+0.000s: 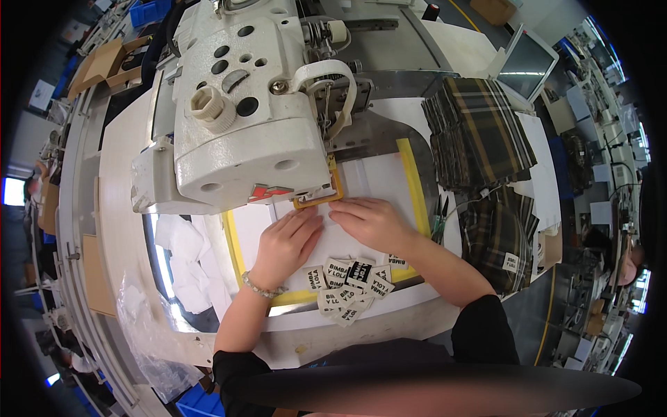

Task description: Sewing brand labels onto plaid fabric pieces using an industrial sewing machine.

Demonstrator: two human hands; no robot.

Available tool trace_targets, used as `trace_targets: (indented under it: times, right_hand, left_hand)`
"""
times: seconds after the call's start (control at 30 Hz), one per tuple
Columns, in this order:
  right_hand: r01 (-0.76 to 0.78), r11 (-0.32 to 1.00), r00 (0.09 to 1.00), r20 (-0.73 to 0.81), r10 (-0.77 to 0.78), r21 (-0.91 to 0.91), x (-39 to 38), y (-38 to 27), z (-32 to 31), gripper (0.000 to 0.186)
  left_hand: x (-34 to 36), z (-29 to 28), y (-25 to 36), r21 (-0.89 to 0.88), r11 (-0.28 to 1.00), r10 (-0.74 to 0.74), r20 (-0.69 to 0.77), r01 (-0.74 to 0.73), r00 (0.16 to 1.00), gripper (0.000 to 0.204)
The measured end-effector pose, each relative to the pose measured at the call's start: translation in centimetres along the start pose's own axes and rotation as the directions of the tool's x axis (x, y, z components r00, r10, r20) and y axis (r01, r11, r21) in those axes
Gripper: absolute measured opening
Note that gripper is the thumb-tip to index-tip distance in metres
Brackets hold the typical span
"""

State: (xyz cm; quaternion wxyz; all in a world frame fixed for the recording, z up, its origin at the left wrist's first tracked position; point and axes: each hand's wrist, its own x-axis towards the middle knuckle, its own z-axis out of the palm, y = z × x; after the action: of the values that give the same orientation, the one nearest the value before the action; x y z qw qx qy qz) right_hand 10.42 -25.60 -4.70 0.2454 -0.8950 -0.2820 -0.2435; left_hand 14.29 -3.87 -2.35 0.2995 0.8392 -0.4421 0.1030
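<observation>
Treat the white sheet (339, 243) as probably light and slippery, best held by its yellow edges (413, 184), under left hand (283, 240) and right hand (376, 224) with fingers together, cannot tell whether pinching.

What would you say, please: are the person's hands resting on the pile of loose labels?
No, the left hand and right hand are by the small yellow frame, while the labels lie lower in the picture.

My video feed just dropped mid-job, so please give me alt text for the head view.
A person's left hand and right hand are close together at the yellow frame of a white sewing machine. Small printed labels lie piled nearer the person; dark plaid fabric is stacked at right.
</observation>
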Motion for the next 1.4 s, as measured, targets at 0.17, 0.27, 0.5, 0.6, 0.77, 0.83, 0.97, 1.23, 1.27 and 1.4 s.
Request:
trace_targets:
  times: [0.17,0.27,0.5,0.6,0.77,0.83,0.97,1.23,1.27,1.4]
  right_hand:
    - [-0.033,0.999,0.999,0.038,0.033,-0.013,0.0,-0.3,0.2,0.018]
    - [-0.05,0.999,0.997,0.063,0.051,-0.02,0.2,-0.6,0.0,0.021]
    - [-0.086,0.996,0.988,0.126,0.089,-0.027,0.5,-0.8,-0.5,0.027]
    - [-0.06,0.995,0.993,0.098,0.068,-0.081,0.5,-0.7,-0.4,0.027]
    - [-0.038,0.992,0.997,0.063,0.046,-0.121,0.3,-1.1,-0.6,0.026]
    - [-0.034,0.992,0.998,0.051,0.04,-0.12,0.3,-1.1,-0.6,0.026]
    - [-0.018,0.997,0.998,0.054,0.022,-0.07,0.2,-1.0,-0.3,0.027]
    - [-0.008,0.999,0.998,0.065,0.011,-0.048,0.2,-1.0,-0.1,0.032]
    - [-0.008,0.999,0.997,0.07,0.011,-0.049,0.2,-1.0,-0.1,0.032]
    - [-0.009,0.998,0.996,0.088,0.013,-0.056,0.0,-1.0,0.0,0.034]
  left_hand:
    - [-0.1,0.0,0.3,0.062,0.997,-0.046,-0.001,0.046,0.999,0.021]
    - [-0.3,0.0,0.7,0.131,0.991,-0.007,-0.017,0.009,1.0,0.023]
    - [-0.2,0.4,1.4,0.112,0.993,0.028,0.044,-0.033,0.999,0.031]
    - [-0.4,0.5,1.4,0.116,0.993,0.024,0.079,-0.033,0.997,0.036]
    - [-0.4,0.5,1.5,0.13,0.991,0.013,0.083,-0.024,0.996,0.036]
    - [-0.4,0.5,1.5,0.128,0.992,0.007,0.088,-0.018,0.996,0.037]
    - [-0.5,0.5,1.4,0.129,0.992,-0.004,0.092,-0.008,0.996,0.038]
    - [-0.4,0.5,1.3,0.1,0.995,-0.024,0.102,0.013,0.995,0.04]
    - [-0.4,0.5,1.3,0.1,0.995,-0.023,0.1,0.013,0.995,0.04]
    - [-0.5,0.6,1.2,0.117,0.993,-0.013,0.11,0.0,0.994,0.04]
